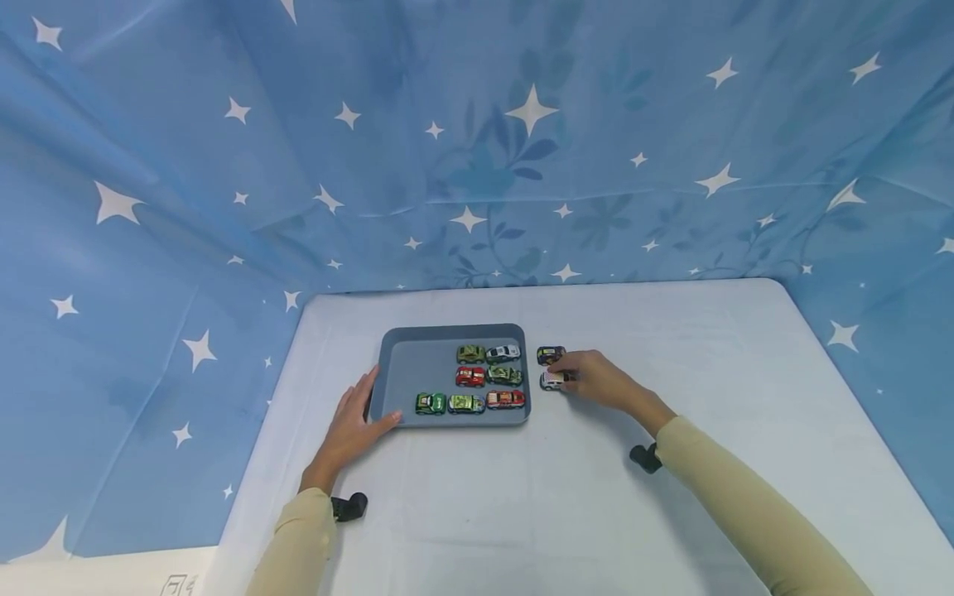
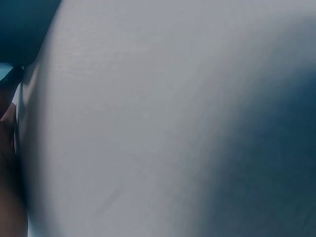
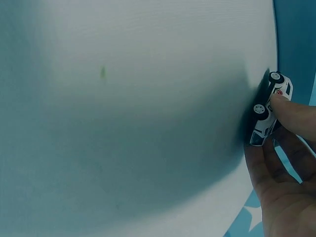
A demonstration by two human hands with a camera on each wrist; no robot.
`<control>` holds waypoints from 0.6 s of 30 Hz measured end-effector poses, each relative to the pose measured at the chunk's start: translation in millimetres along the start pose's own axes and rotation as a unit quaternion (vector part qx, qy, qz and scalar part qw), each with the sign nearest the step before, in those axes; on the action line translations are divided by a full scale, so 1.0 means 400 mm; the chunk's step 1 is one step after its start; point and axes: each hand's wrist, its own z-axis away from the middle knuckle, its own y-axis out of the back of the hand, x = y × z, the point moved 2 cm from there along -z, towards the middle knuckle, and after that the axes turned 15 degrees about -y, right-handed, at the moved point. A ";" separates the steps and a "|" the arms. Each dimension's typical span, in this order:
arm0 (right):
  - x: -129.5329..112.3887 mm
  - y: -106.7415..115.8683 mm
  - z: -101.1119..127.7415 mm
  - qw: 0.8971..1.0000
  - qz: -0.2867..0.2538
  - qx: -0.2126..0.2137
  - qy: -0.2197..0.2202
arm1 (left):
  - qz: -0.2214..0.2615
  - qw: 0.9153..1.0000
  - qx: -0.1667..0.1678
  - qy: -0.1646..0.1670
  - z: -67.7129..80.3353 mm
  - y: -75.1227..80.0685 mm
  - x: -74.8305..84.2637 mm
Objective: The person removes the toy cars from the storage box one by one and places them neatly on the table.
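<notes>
A grey tray lies on the white table and holds several toy cars in rows, among them a red one and a green one. My left hand rests flat against the tray's front left corner, fingers straight. To the right of the tray my right hand pinches a white toy car that stands on the table. A dark toy car stands just behind it. In the right wrist view the white car sits under my fingertips.
The white table is ringed by blue star-printed cloth at the back and both sides. The left wrist view shows only the table cloth close up.
</notes>
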 end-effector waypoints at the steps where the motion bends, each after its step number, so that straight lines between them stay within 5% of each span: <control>1: 0.001 -0.001 -0.001 1.000 0.003 0.001 0.002 | 0.001 1.000 0.001 0.000 0.001 -0.001 -0.001; 18: 0.014 -0.010 -0.006 0.999 0.020 0.023 0.030 | -0.003 1.000 0.002 -0.006 -0.002 0.001 -0.002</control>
